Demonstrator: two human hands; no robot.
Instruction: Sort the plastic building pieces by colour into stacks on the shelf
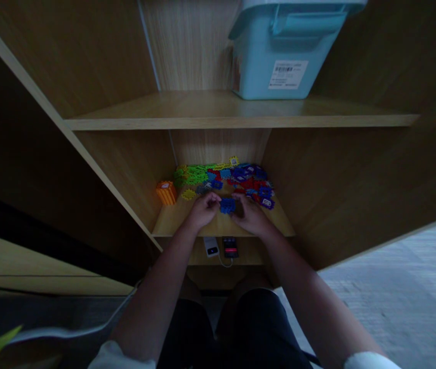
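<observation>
A small stack of blue toothed toy pieces (227,205) is between my hands, low over the front of the middle shelf. At its left edge are the curled fingertips of my left hand (204,209). My right hand (250,214) curves round the right side, with the thumb near the bottom and a finger near the top. Behind the hands lie loose green pieces (195,175), red pieces (254,185) and dark blue-purple pieces (267,203). An orange stack (166,192) stands upright at the left, and a yellow piece (189,194) lies flat beside it.
A light blue bin (279,56) with a label sits on the upper shelf (195,105). Side panels close in the shelf left and right. Below, a white device (211,247) and a phone (230,247) with a cable rest on the lower shelf.
</observation>
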